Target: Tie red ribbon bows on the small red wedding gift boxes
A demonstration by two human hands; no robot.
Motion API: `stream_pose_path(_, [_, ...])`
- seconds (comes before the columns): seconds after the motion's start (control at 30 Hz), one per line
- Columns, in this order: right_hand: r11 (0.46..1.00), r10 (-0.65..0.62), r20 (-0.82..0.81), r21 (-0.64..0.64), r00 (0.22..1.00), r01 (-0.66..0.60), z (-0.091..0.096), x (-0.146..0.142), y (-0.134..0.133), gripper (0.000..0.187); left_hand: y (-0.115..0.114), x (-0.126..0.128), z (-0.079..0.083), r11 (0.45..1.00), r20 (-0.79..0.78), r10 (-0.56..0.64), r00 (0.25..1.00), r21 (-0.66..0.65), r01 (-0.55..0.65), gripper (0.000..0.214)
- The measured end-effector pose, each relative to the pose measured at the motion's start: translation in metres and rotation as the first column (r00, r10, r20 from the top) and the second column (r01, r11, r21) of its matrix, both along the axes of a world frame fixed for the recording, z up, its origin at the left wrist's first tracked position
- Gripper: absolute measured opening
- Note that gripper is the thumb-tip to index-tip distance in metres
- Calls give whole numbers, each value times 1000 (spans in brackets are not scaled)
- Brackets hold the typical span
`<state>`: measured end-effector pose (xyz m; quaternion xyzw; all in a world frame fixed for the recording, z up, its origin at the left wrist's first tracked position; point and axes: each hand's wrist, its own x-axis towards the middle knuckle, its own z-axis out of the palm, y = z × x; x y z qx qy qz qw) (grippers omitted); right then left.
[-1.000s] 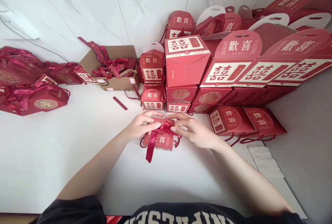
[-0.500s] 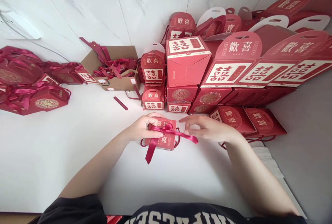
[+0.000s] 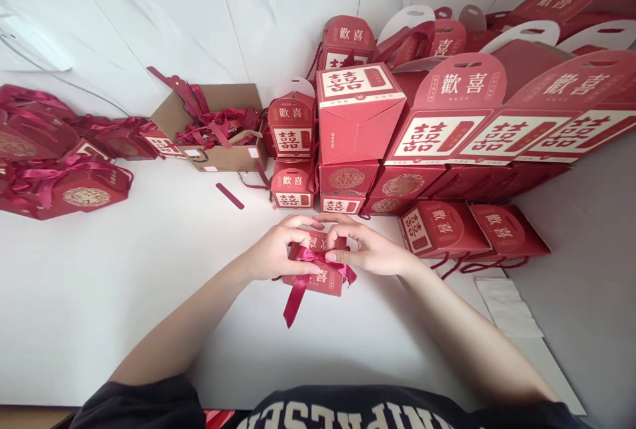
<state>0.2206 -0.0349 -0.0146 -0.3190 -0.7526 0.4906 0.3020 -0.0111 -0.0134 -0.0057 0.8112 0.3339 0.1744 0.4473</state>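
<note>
A small red gift box [image 3: 318,283] with gold lettering sits on the white table in front of me. A magenta satin ribbon [image 3: 297,300] is tied in a bow on its top, one tail hanging toward me and another to the right. My left hand [image 3: 281,248] is closed on the bow's left side, its thumb lying across the ribbon. My right hand [image 3: 365,245] pinches the ribbon at the bow's right side, thumb and forefinger together. The two hands nearly meet at the far side of the box, and fingers cover part of the knot.
An open cardboard box [image 3: 223,161] of ribbons stands at the back. Stacked red gift boxes [image 3: 362,126] fill the back right; ribboned hexagonal boxes [image 3: 84,194] are at the left. A loose red strip [image 3: 230,196] and a folded white sheet [image 3: 507,306] lie on the table [image 3: 124,303].
My right hand has moved left from beside the box onto the bow and pinched the ribbon. The gift box has shifted slightly toward me. My left hand stays on the bow.
</note>
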Motion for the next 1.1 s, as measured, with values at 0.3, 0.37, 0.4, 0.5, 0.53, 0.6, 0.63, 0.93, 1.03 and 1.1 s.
stream_pose_path(0.3, [999,49,26,9,998,-50,-3,1,3,25,-2,2,1,1000,23,17,1000,-2,-17,25])
stream_pose_path(0.37, [998,61,11,2,998,-61,-5,1,4,25,0,1,-4,999,41,19,999,-31,-17,25])
stream_pose_path(0.4, [998,66,-1,-8,998,-66,-6,2,4,25,1,0,-7,999,61,20,998,-51,-16,25])
stream_pose_path(0.5, [996,64,-45,-58,997,-67,-11,2,6,25,5,-4,-20,992,176,25,984,-125,-3,24])
stream_pose_path(0.53, [995,59,-63,-76,996,-64,-12,3,6,25,6,-6,-25,989,222,26,975,-148,8,24])
stream_pose_path(0.6, [992,58,-100,-102,993,-68,-16,3,7,26,9,-8,-35,980,305,26,952,-196,36,24])
stream_pose_path(0.63, [991,60,-118,-109,991,-73,-17,2,7,26,9,-8,-39,974,344,32,938,-223,49,24])
stream_pose_path(0.93, [986,31,-185,-155,982,-61,-21,1,8,31,9,-8,-57,860,587,146,796,-473,191,36])
stream_pose_path(1.03, [991,22,-134,-125,991,-38,-19,2,8,27,11,-12,-48,882,536,99,838,-438,176,35])
stream_pose_path(1.1, [993,36,-118,-112,992,-49,-17,3,8,26,13,-14,-40,921,473,41,880,-360,150,29])
